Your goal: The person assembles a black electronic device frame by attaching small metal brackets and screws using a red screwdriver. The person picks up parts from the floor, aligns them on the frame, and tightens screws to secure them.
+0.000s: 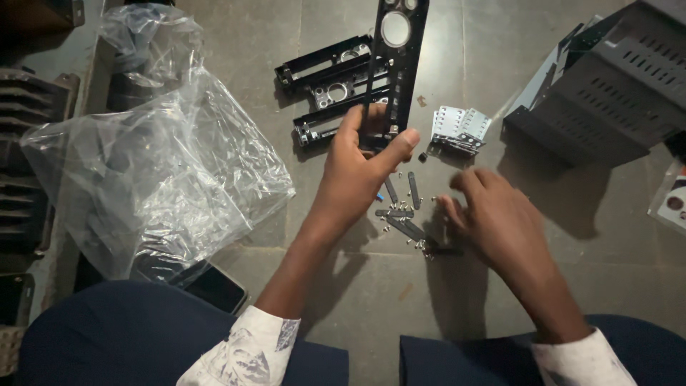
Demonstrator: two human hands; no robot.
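The left hand (361, 168) grips the near end of a long black plate (394, 57) that rises upright at the far middle, while the right hand (493, 218) hovers with fingers loosely spread over the small screws (411, 214) on the floor (457, 300). A careless sweep may scatter the screws. The plate may also slip and fall onto the black brackets (332, 89) to its left.

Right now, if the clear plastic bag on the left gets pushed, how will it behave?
The clear plastic bag looks crumpled and thin, so it would probably fold rather than slide stiffly. It likely weighs little. Its glossy film may slip in a grip, and it overlaps a dark phone, which could shift.
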